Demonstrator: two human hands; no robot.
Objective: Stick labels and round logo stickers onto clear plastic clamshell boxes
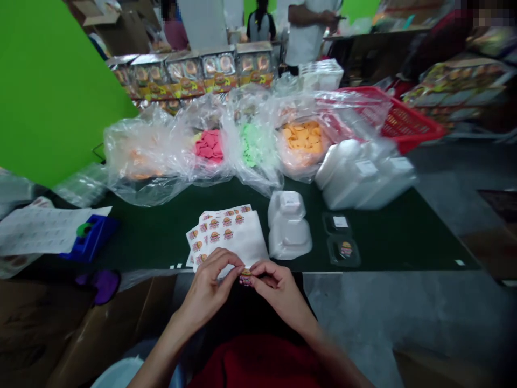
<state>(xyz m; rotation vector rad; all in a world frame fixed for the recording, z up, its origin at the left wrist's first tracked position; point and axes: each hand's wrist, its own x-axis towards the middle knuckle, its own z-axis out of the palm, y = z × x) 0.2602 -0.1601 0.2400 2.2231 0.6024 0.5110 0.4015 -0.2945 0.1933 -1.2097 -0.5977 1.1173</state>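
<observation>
The left hand (216, 277) pinches one side of a small burger sticker (245, 278) between thumb and fingertips; the right hand (279, 284) pinches its other side, both grips narrow; the sticker sits between them, just off the near edge of the green tabletop (149, 234), in front of the printed sticker sheets (246, 237). To handle it well, I would grip only the rims, since a thumb across the adhesive would probably weaken it; an even, light pull should stop it curling or folding; keeping the burger print upright seems wise, as on the sticker-bearing clear clamshell (343, 258) right of the stacked plastic clamshells (290, 237).
</observation>
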